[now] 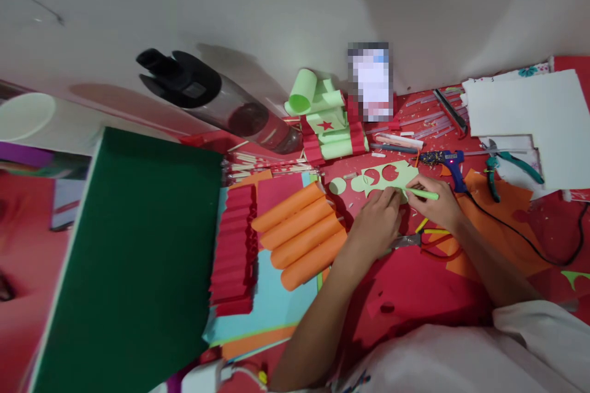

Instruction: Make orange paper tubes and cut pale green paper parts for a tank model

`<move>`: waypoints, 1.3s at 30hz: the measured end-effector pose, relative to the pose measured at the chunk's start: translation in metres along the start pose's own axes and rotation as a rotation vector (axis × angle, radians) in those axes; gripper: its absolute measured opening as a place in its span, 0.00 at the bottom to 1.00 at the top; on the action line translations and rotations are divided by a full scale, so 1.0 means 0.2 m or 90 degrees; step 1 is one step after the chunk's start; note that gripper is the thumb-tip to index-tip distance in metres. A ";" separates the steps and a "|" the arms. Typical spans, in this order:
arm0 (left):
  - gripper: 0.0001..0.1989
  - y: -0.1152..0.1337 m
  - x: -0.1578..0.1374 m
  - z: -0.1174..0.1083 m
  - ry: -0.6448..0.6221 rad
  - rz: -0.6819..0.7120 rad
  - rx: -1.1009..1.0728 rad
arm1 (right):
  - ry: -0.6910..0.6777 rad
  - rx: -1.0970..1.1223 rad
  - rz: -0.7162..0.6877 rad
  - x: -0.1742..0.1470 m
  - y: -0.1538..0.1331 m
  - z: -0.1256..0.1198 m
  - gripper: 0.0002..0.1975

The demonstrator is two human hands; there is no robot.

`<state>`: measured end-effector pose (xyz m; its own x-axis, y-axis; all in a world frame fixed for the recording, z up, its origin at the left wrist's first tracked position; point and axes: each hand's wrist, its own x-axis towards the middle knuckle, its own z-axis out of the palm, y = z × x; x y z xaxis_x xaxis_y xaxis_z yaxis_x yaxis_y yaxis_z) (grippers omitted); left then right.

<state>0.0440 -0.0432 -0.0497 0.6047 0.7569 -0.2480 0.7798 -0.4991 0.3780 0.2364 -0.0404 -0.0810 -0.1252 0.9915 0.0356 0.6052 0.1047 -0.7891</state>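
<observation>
A light green sheet of paper (385, 178) with round holes cut in it lies on the red work surface. My left hand (378, 215) presses onto its near edge with bent fingers, and the fingertips are partly hidden. In my right hand (436, 199) is a slim light green pen-like stick (424, 193), pinched with its front end at the paper beside the left fingers. A loose green paper disc (338, 185) rests left of the sheet. Just below the hands lies a metal hand tool (442, 245) with red and yellow handles.
Orange paper rolls (304, 233) and folded red paper (234, 245) lie to the left, beside a dark green board (138, 258). A bottle (239, 113) leans behind. To the right are a glue gun (454, 166) with cord, cutting pliers (511, 166) and a box cutter (450, 113).
</observation>
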 end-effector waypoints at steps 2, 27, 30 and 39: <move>0.19 0.00 0.00 0.00 0.003 0.002 -0.005 | -0.004 -0.005 0.003 0.00 0.00 0.00 0.03; 0.29 -0.14 0.06 0.13 0.129 0.018 -0.163 | -0.021 0.020 0.005 0.01 0.00 -0.02 0.03; 0.24 -0.15 0.09 0.16 0.171 0.008 -0.195 | -0.014 0.028 0.006 0.01 -0.01 -0.02 0.03; 0.18 -0.14 0.12 0.17 0.193 -0.010 -0.239 | -0.032 0.041 0.004 0.01 0.00 -0.02 0.03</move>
<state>0.0411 -0.0251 -0.0958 0.4748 0.8801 -0.0062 0.6427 -0.3419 0.6856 0.2397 -0.0387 -0.0782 -0.1619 0.9868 0.0013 0.5540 0.0920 -0.8274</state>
